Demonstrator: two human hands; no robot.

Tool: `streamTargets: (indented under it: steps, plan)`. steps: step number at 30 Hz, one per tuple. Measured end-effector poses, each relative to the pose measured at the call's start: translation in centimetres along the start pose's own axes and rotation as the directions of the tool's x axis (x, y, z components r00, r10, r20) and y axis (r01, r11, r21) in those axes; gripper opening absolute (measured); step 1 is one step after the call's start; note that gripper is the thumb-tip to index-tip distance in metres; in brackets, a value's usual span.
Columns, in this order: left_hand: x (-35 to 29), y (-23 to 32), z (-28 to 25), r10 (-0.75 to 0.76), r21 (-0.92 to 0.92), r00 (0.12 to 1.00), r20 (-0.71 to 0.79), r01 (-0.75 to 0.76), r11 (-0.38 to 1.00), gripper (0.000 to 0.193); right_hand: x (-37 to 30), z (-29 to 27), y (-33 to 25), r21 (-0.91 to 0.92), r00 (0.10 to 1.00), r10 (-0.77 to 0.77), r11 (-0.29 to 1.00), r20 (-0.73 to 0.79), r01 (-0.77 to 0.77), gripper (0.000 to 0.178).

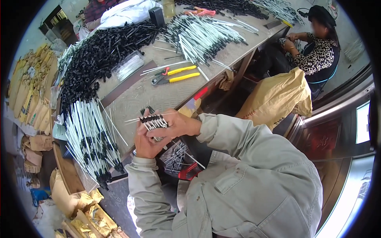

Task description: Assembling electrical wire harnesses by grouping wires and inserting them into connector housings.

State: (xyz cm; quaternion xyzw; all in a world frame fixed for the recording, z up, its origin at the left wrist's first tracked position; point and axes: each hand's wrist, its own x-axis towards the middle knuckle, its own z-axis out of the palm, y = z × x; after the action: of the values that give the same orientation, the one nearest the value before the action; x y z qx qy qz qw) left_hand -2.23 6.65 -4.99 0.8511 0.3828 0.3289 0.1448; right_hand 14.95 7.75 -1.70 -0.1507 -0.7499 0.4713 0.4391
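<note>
Close to the table's near edge, both my hands are closed around a bundle of thin white rods with black fittings [154,122]. My left hand [146,145] grips the bundle from below and the left. From the right, my right hand [179,123] wraps over it, fingers bent. One thin rod sticks out to the left of the bundle. Parts of the rods are hidden by my fingers. Left of my hands, a large stack of white rods with black fittings [89,133] lies on the table. Beyond them rest pliers with yellow handles [182,74].
A heap of black parts [101,53] and a pile of white rods [202,33] cover much of the table [137,89]. A clear box [129,65] holds small white pieces. Below my hands are loose rods [174,158]. A paper sack [278,97] and a seated person [317,51] are right.
</note>
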Motion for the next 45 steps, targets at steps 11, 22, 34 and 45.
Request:
streamTargets:
  steps: [11,22,34,45]
  plan:
    - [-4.7,7.2,9.2,-0.537,-0.842,0.765,0.356,0.512,0.171,0.031,-5.8,0.8,-1.4,0.646,0.819,0.561,0.672,-0.124,-0.363,0.030]
    - [-7.7,5.3,8.2,-0.536,-0.859,0.829,0.161,0.385,0.337,0.047,-8.8,0.2,0.9,0.580,0.755,0.627,0.693,-0.193,-0.428,0.033]
    - [3.2,-6.8,1.1,-0.320,0.770,0.890,-0.326,0.446,0.456,0.046,-8.1,0.7,1.8,0.559,0.791,0.587,0.720,-0.176,-0.410,0.043]
    - [3.2,-9.6,-1.6,-0.727,0.303,0.446,-0.522,0.894,0.331,0.072,-9.2,-0.7,1.0,0.544,0.816,0.539,0.758,-0.211,-0.360,0.040]
